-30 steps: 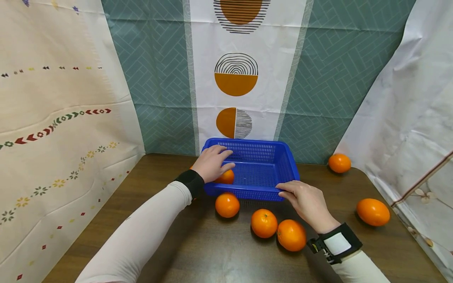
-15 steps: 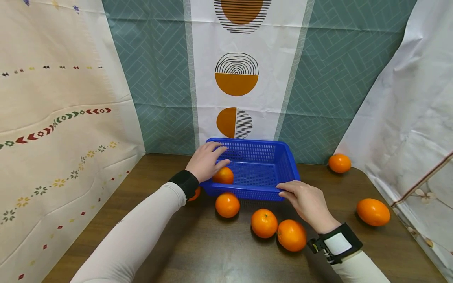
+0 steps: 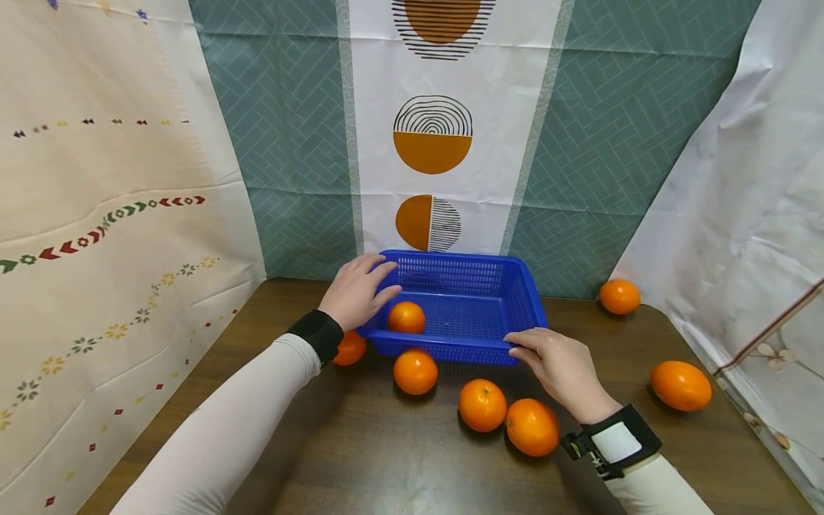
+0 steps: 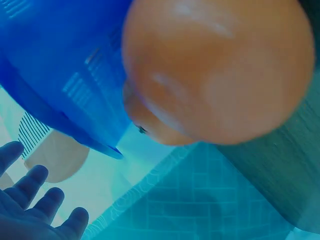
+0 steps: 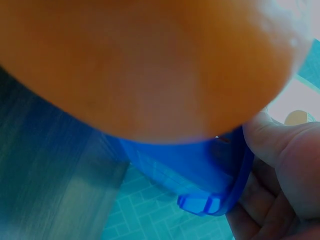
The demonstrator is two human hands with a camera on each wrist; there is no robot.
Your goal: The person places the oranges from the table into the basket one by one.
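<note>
Brown table [image 3: 380, 458], cream cloth [image 3: 122, 236], backdrop [image 3: 489, 150] with 3 circles [image 3: 433, 151], apparently floral white cloth [image 3: 740, 214].

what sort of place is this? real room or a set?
Probably a staged tabletop recording corner, though the wider room is out of view. Printed cloths hang behind and on both sides of a wood-grain table, and black bands circle both wrists.

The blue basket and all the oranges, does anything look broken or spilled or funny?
Nothing looks broken or spilled. The blue plastic basket sits upright with one orange inside. Six more oranges lie scattered on the wooden table, a bit untidy but whole-looking.
</note>
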